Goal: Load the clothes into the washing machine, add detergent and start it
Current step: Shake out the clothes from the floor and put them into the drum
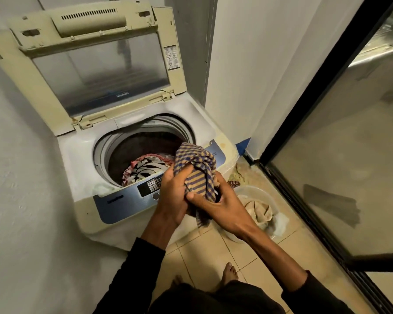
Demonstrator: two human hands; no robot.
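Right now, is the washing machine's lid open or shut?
Open. The lid stands tilted back against the wall, and the drum shows below with a patterned garment inside.

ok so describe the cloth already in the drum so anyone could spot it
Start at the open top-loading washing machine against the left wall and look into its round drum. The cloth lies at the bottom: white with black streaks and a red patterned edge, unlike the blue-and-tan striped cloth held in both hands.

Checked cloth (196,168) bunched above open washer (82,155) (patterned garment (145,167) inside).
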